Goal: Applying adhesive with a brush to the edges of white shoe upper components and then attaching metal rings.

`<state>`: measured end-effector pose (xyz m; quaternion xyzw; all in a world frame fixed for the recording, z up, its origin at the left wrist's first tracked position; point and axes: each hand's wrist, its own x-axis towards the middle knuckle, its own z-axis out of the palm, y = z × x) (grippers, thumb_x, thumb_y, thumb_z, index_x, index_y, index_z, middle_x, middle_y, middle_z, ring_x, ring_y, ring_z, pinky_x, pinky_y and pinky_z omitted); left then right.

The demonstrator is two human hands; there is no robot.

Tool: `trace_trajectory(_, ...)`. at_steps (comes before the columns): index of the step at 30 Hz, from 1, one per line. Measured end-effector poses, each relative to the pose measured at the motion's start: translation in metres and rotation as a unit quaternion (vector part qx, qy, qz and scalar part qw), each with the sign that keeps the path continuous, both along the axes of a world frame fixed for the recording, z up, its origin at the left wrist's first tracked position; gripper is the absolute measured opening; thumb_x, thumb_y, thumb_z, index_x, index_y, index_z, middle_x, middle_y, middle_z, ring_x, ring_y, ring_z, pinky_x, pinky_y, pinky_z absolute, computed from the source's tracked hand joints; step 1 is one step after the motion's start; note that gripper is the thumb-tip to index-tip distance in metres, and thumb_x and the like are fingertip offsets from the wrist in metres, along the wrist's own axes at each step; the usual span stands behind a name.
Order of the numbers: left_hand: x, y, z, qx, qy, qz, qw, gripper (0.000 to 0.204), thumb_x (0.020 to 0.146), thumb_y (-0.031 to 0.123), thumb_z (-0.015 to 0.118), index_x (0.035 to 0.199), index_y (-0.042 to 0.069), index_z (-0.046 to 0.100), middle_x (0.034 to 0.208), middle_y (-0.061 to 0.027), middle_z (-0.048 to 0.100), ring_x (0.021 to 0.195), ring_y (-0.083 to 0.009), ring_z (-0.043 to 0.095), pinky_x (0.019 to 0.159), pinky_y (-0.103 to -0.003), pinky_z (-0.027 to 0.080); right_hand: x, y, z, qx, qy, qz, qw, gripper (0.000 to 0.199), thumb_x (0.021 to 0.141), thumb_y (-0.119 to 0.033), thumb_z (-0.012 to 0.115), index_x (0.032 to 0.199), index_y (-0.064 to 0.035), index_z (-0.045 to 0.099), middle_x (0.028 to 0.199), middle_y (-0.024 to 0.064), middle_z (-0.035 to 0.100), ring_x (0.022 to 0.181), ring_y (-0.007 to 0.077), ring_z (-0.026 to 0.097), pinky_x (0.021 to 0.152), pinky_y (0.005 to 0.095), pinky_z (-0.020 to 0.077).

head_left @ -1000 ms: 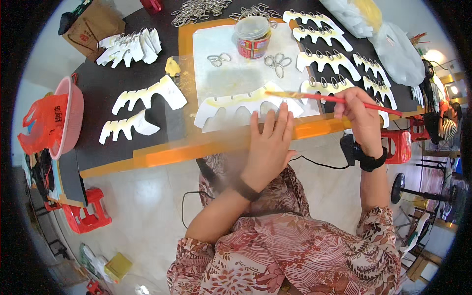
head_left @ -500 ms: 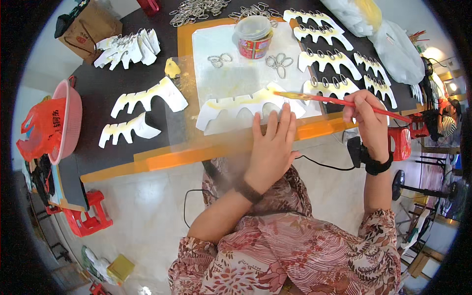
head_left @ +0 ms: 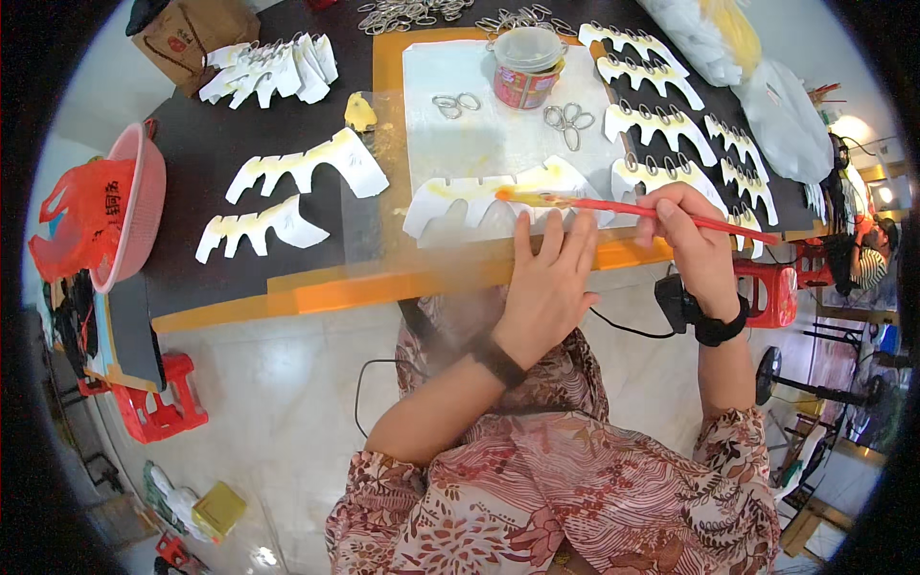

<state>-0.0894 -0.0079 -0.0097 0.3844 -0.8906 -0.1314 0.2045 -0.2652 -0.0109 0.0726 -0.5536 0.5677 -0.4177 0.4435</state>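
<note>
- Head view: the left hand [head_left: 548,287] lies flat with its fingers spread, pressing the near edge of a white cardboard cut-out with a scalloped lower edge [head_left: 498,199], which rests on a pale work sheet [head_left: 498,125] in the middle of the dark table [head_left: 192,182].
- The right hand [head_left: 692,240] pinches a thin red-handled brush [head_left: 652,209] between thumb and fingers; the brush tip touches the top of that cut-out, where a yellow smear runs along its upper edge.
- Just beyond, on the far part of the sheet, stands a small open tin with a red label [head_left: 526,65], with loose metal rings [head_left: 567,119] beside it.
- To the right, a row of white cut-outs fitted with rings [head_left: 661,125] lies on the table.
- To the left, two yellow-smeared cut-outs [head_left: 307,171] lie apart from the sheet.
- At the far left edge sits a pink plastic basket [head_left: 144,216].
</note>
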Motion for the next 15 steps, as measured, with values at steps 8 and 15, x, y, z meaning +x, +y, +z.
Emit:
trace_trajectory(8,0.002,0.000,0.001,-0.018,-0.003,-0.017,1.000,0.080,0.066,0.041,0.070,0.129,-0.001,0.042,0.142,-0.0130,0.029,0.119,-0.0346,0.034,0.101,-0.060,0.020,-0.003,-0.001,0.002,0.000,-0.008,-0.020,1.000,0.020,0.093,-0.011,0.045,0.098,0.0033,0.058,0.076,0.0038,0.059,0.072,0.0087,0.055,0.070,0.0230,0.0454)
trace_trajectory(15,0.007,-0.001,0.000,0.005,0.051,-0.016,0.999,0.075,0.066,0.037,0.071,0.124,-0.002,0.044,0.134,-0.0191,0.035,0.119,-0.0364,0.034,0.100,-0.059,0.022,0.001,0.000,-0.002,-0.020,0.044,0.023,0.999,0.017,0.091,-0.008,0.048,0.099,0.0027,0.058,0.077,0.0035,0.059,0.074,0.0091,0.056,0.070,0.0228,0.0458)
